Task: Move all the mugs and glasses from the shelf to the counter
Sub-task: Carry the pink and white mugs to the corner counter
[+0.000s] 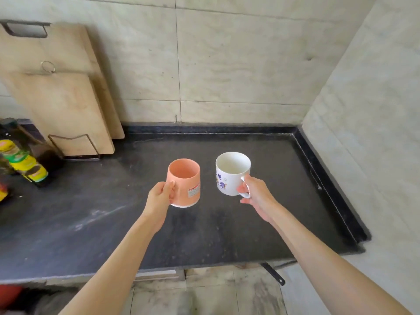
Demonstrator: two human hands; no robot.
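My left hand [159,197] grips the handle of an orange mug [185,178] with a white base and a sticker on its side. My right hand [255,196] holds a white mug [229,173] with blue print by its handle. Both mugs are upright and empty, side by side above the middle of the dark stone counter [204,235]. I cannot tell whether their bases touch the counter. No shelf is in view.
Two wooden cutting boards [66,105] lean in a wire rack at the back left. Bottles with yellow and green labels [22,162] stand at the left edge. A raised dark lip [329,185] borders the counter at back and right, under tiled walls.
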